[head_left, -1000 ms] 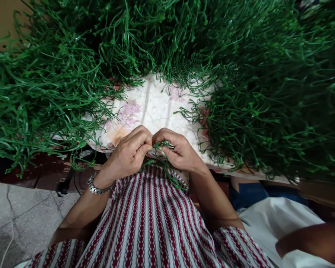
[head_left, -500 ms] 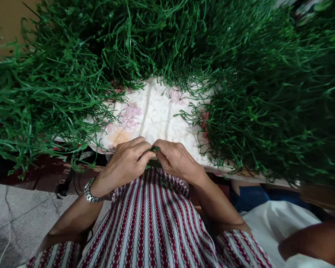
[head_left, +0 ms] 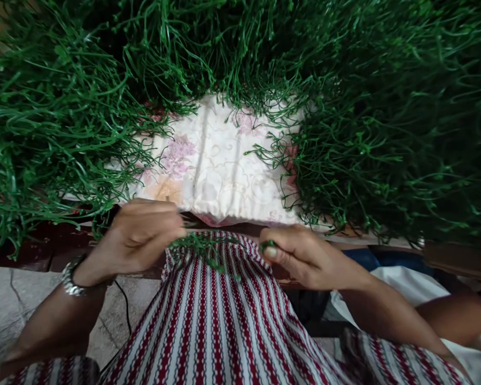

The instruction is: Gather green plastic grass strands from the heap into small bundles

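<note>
My left hand (head_left: 148, 235), with a metal watch at its wrist, is closed at the near edge of the table, slightly blurred; a thin stem tip shows above it. Across from it, my right hand (head_left: 294, 254) pinches a small green piece between thumb and forefinger. Between them, several thin green sprigs (head_left: 202, 247) lie over the striped garment on my lap, close to the left hand's fingers. Large heaps of curly green plastic-looking stems (head_left: 56, 133) surround a white floral cloth (head_left: 220, 166).
More green stems (head_left: 364, 139) cover the right side and the back of the table. At the lower right, another person's arm (head_left: 457, 315) rests beside white cloth. A dark cable (head_left: 126, 307) hangs at the lower left, above the pale floor.
My hands were together and have moved far apart, left hand leftward and right hand rightward. The green sprigs between them now show more clearly. The view has shifted slightly.
</note>
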A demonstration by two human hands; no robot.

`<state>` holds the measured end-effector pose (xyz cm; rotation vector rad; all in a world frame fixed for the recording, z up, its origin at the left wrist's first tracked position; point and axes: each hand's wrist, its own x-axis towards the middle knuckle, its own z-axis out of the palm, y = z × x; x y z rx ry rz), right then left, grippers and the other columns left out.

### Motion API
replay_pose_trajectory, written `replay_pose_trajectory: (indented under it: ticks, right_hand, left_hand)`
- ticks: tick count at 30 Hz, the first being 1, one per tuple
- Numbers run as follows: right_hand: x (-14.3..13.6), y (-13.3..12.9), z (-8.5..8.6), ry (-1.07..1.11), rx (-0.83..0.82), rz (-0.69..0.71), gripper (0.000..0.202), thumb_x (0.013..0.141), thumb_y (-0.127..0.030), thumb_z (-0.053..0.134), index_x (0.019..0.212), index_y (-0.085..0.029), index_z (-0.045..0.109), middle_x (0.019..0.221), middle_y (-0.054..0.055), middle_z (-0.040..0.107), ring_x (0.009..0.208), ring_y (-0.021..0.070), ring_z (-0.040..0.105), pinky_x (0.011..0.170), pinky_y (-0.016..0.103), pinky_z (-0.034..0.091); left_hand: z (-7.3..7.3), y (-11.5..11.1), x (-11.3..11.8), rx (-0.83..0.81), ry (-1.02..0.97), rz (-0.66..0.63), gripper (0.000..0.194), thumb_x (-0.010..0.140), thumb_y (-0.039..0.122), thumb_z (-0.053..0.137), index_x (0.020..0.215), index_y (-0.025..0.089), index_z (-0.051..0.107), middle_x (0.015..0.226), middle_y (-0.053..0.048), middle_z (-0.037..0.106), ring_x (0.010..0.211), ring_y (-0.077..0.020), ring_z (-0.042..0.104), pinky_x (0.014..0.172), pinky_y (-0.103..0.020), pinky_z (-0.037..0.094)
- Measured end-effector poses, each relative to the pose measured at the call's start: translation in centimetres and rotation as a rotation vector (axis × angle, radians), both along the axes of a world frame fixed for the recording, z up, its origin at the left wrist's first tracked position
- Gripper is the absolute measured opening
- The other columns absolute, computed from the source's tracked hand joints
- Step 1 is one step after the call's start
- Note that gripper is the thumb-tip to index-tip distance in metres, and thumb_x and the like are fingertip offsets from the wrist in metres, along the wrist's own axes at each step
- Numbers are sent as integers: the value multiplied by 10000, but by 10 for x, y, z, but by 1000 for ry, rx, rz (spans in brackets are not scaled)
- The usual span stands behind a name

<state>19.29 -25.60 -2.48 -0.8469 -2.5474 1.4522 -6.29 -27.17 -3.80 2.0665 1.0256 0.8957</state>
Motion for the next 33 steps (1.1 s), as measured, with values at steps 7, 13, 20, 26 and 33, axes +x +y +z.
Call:
replay_pose_trajectory:
  ticks: [7, 13, 20, 26, 33]
  right_hand:
    - [-11, 9, -13, 227, -211, -163, 309, 948, -333, 353, 786, -141, 533, 638, -17, 476, 567, 64, 427, 540, 188, 327]
    - [-16, 13, -13, 337, -254, -339, 214, 933, -296, 399, 851, -147, 529, 600, -43, 419, 488, 51, 355, 462, 180, 285]
    - [-23, 15, -7, 425, 161, -353, 113, 885, -143, 442, 861, -155, 553, 744, 20, 567, 672, 92, 534, 605, 205, 405]
    - [-40, 15, 4, 510, 453, -444, 151, 826, -67, 485, 919, -165, 553, 775, 25, 597, 694, 101, 555, 623, 214, 434]
    - [-62, 11, -8, 444, 455, -443, 84, 847, -143, 499, 893, -173, 563, 766, 31, 625, 656, 117, 564, 594, 241, 437]
  left_hand:
    - [-8, 20, 19, -160, 20, 112, 167, 820, 184, 542, 657, 165, 575, 568, 27, 518, 527, -81, 462, 506, -206, 341]
    - [-16, 30, 15, -399, -301, 445, 116, 767, 230, 610, 673, 163, 605, 529, 38, 487, 485, -74, 423, 449, -192, 311]
    - [5, 46, 8, -438, -855, 618, 132, 758, 167, 588, 629, 161, 563, 536, 7, 558, 500, -98, 516, 502, -216, 432]
    - [9, 50, 12, -521, -1150, 586, 86, 764, 124, 566, 684, 152, 551, 659, 7, 581, 606, -98, 593, 616, -225, 484]
    - [-2, 50, 32, -633, -1351, 559, 129, 805, 88, 506, 712, 156, 564, 738, -26, 644, 779, -127, 625, 726, -257, 502]
